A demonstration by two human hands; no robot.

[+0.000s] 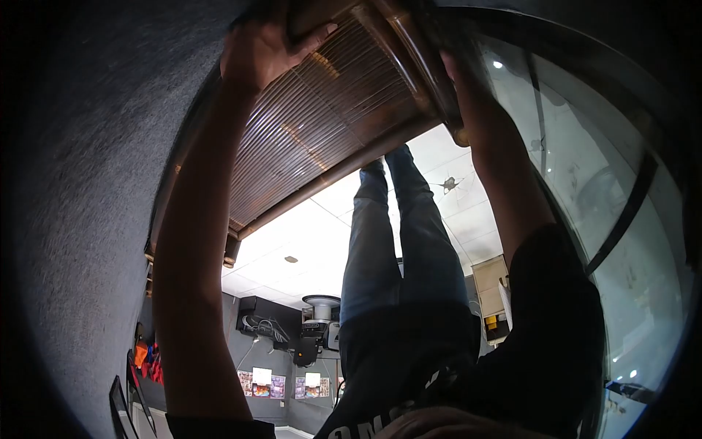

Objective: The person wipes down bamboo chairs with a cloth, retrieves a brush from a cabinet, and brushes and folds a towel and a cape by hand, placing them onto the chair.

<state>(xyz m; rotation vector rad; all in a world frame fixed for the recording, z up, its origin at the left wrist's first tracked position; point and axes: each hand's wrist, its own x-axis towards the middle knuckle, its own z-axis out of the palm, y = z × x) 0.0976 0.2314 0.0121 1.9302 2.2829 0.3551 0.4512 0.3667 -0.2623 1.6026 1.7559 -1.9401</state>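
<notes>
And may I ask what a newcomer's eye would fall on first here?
The brown slatted panel with its rounded poles dominates the top centre, the left hand at its upper left and the right hand beside its right-hand poles. Below it, jeans-clad legs run down the middle, against bright white tiles.

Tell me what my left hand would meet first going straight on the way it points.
Probably the brown rail above the slatted panel in the picture; the thumb of your left hand seems to lie close against it. Beyond that, it's too dark to judge depth.
</notes>
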